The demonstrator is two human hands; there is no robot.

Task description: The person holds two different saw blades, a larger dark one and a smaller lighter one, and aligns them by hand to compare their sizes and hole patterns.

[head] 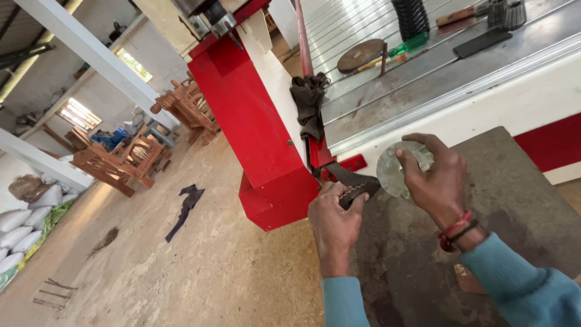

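My right hand (437, 181) grips a round grey metal disc (392, 172) with a notch at its rim, held upright just above a dark flat board (514, 200). My left hand (334, 219) is closed around a dark ridged tool handle (358, 192) whose dark blade end reaches up toward the machine's red bracket (353, 163). The two hands are close together, the handle's tip nearly touching the disc. A red thread band circles my right wrist, and both arms wear blue sleeves.
A red and white machine (254, 121) with a slotted metal bed (387, 79) stands ahead, carrying a dark rag (308, 103), a round plate (361, 56), a green-handled tool and black parts. Wooden furniture (127, 157) and white sacks (24, 224) sit on the concrete floor to the left.
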